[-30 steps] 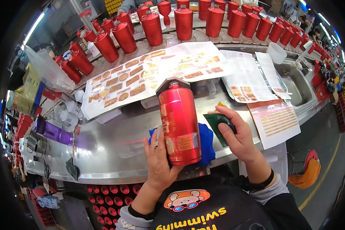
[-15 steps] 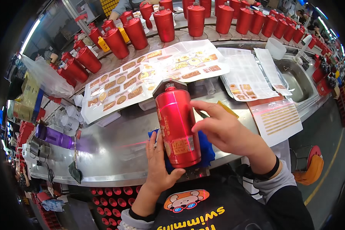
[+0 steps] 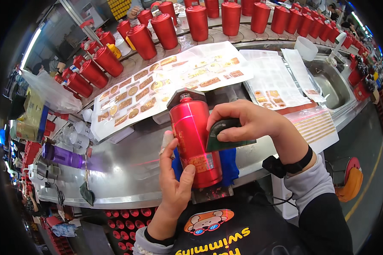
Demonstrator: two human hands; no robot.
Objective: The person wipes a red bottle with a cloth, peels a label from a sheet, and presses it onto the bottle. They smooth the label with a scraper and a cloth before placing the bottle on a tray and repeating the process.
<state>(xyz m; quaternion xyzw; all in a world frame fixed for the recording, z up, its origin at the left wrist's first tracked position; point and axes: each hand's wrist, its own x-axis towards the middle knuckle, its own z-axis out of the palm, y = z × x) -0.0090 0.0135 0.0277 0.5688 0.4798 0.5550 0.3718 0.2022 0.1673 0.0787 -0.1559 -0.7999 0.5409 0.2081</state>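
The left hand [image 3: 174,182] is wrapping the tall glossy red metal bottle [image 3: 194,142] upright at the steel counter's [image 3: 127,170] edge; the right hand [image 3: 247,123] is pinching a dark green scraper [image 3: 225,135] against it — gold label [image 3: 201,162] seemingly on, smoothing underway.

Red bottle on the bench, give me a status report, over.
Left hand steadies red bottle upright on blue cloth. Right hand presses dark green scraper against its side. Nothing in the way.

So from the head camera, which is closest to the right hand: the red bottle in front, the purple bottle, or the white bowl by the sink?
From the right hand:
1. Red bottle, right beside it, to its left.
2. White bowl, up beside the sink.
3. Purple bottle, far left on the counter.
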